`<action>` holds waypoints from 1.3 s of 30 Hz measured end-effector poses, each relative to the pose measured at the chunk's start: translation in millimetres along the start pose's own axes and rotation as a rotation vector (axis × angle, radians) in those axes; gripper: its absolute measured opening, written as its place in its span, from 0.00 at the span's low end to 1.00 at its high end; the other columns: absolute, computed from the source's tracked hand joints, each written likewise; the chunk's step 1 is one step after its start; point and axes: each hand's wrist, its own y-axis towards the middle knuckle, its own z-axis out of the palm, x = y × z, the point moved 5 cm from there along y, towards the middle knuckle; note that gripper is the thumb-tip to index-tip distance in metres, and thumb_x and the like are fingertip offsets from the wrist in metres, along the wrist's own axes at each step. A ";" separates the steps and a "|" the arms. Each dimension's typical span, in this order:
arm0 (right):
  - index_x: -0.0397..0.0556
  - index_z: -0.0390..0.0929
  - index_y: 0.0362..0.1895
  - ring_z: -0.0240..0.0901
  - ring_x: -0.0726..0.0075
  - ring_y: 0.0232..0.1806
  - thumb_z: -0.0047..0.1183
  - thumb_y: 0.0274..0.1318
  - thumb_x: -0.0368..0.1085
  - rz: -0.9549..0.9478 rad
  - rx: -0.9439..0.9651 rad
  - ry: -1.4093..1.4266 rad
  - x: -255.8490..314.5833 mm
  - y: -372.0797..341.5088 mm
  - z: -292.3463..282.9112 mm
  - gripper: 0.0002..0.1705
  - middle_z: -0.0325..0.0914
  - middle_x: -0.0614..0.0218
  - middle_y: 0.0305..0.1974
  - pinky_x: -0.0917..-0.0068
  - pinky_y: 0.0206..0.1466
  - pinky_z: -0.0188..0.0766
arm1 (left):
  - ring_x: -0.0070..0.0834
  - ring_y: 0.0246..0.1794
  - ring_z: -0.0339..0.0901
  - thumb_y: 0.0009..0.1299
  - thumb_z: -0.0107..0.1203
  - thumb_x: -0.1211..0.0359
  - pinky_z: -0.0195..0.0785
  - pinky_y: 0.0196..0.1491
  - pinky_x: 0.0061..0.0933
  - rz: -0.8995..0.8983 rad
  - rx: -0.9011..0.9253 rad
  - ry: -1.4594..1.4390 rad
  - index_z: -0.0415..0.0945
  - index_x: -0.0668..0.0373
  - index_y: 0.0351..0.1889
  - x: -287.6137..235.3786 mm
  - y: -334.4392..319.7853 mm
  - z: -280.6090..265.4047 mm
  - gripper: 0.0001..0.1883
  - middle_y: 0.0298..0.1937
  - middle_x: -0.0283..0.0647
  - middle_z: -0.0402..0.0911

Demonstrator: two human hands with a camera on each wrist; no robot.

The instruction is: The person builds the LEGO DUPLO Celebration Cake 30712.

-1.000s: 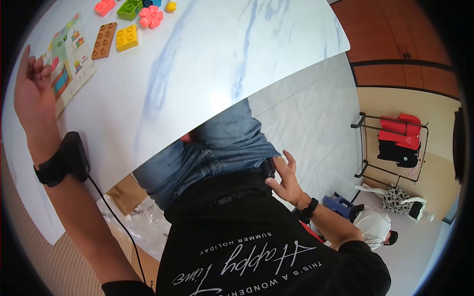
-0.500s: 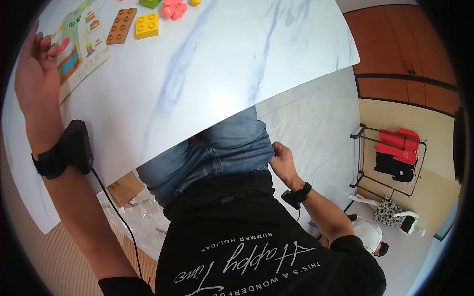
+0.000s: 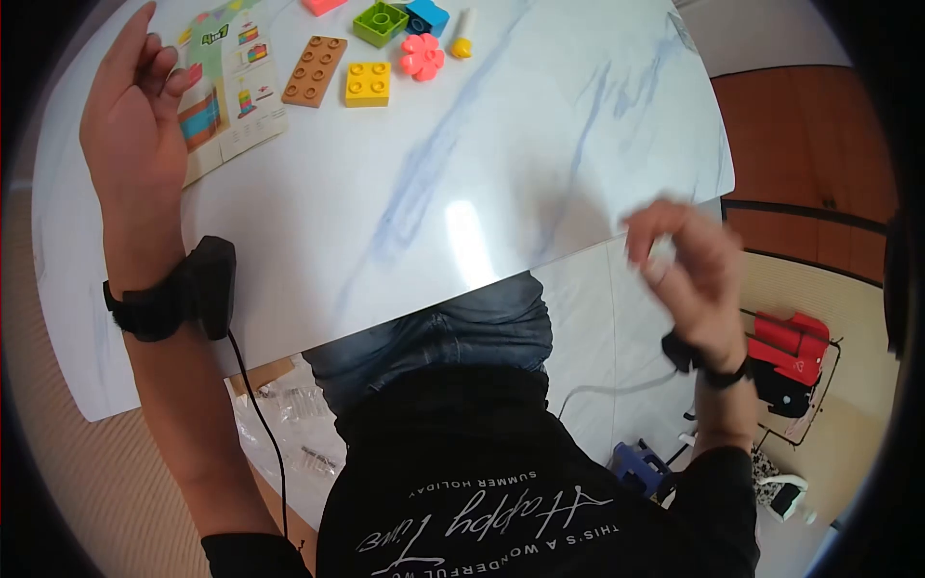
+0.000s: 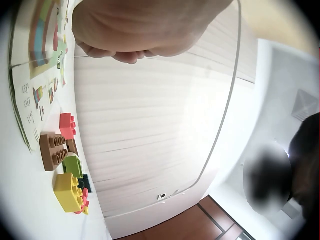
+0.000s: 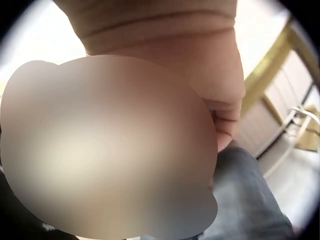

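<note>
My left hand [image 3: 135, 120] lies palm up at the left edge of a printed booklet [image 3: 246, 106], its fingers loosely curled around nothing. Raised at the table's right edge is my right hand [image 3: 689, 270], blurred, with fingers and thumb bent and no object showing between them. Right of the booklet lie a brown flat toy brick [image 3: 315, 72] and a yellow brick [image 3: 367, 85]. A pink flower piece [image 3: 422, 58], a green brick [image 3: 380, 23] and a blue brick [image 3: 427, 17] sit behind them. The left wrist view also shows a red brick [image 4: 67, 126].
Near the flower lies a white stick with a yellow tip [image 3: 464, 34]. The white marbled table [image 3: 318, 202] ends in front of my lap. A black cable [image 3: 260, 433] runs from my left wrist camera [image 3: 212, 284]. A clothes rack [image 3: 814, 405] stands to the right.
My right hand has risen from beside my hip to the table's right edge. The head view has shifted, bringing more bricks into sight. The left hand stays by the booklet.
</note>
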 end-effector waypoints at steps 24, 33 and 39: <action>0.35 0.78 0.36 0.72 0.49 0.45 0.41 0.75 0.53 -0.394 -0.243 -0.308 73.2 205.1 76.4 0.30 0.76 0.48 0.31 0.57 0.61 0.64 | 0.52 0.73 0.65 0.70 0.62 0.52 0.62 0.70 0.43 0.456 0.105 1.287 0.63 0.66 0.72 -58.1 -69.8 81.6 0.39 0.70 0.62 0.68; 0.36 0.82 0.45 0.71 0.48 0.53 0.46 0.73 0.54 -0.593 -0.199 -0.036 60.6 205.7 51.9 0.30 0.78 0.48 0.45 0.59 0.59 0.66 | 0.52 0.75 0.62 0.68 0.64 0.56 0.59 0.72 0.44 0.639 0.179 1.629 0.63 0.66 0.72 -30.0 -32.4 90.7 0.39 0.72 0.65 0.64; 0.36 0.81 0.42 0.71 0.50 0.52 0.44 0.75 0.53 -0.591 -0.259 -0.123 66.2 210.5 54.4 0.29 0.77 0.51 0.43 0.60 0.60 0.64 | 0.58 0.78 0.53 0.69 0.64 0.58 0.51 0.76 0.49 0.563 0.043 1.794 0.63 0.62 0.73 -32.0 -35.2 111.2 0.37 0.75 0.67 0.58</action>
